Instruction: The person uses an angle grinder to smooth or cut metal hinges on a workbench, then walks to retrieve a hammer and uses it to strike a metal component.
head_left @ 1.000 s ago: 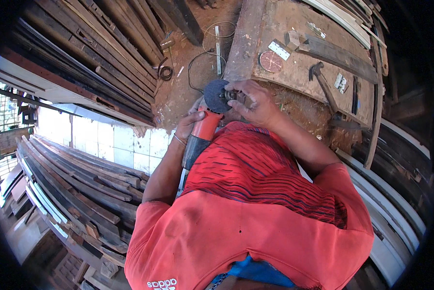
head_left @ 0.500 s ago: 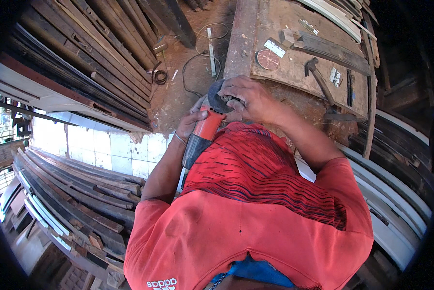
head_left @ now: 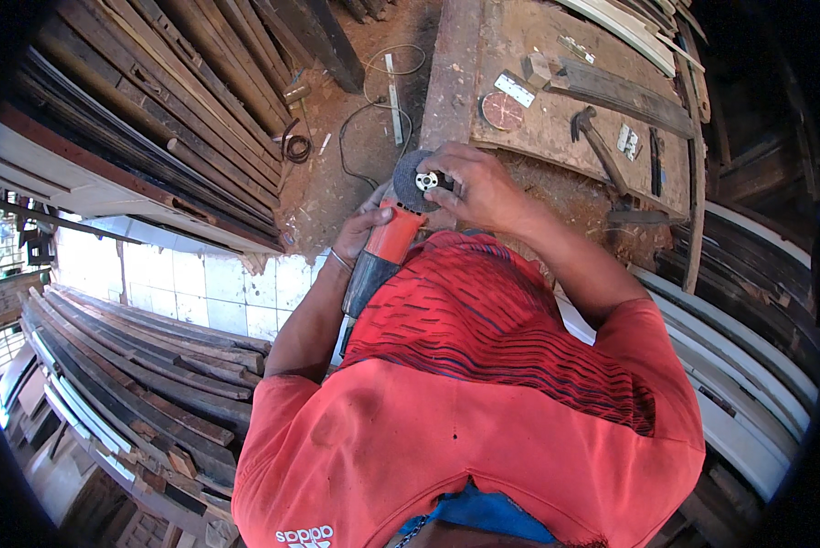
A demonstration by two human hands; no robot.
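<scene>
My left hand is wrapped around the head end of a red and black angle grinder, which lies tilted against the front of my shirt. A dark grey abrasive disc sits on the grinder's head, its flat face turned up. At the disc's centre shows a small shiny round flange nut with holes in it. My right hand pinches this nut at its edge between thumb and fingers. Part of the disc is hidden behind the right fingers.
Ahead to the right, a wooden workbench bears a hammer, metal hinges, a reddish round disc and a dark plank. A cord runs over the dusty floor. Timber stacks stand on the left.
My right fingers have shifted and spread a little at the disc's centre, so the shiny flange nut now shows. My left hand and the grinder stay nearly in place.
</scene>
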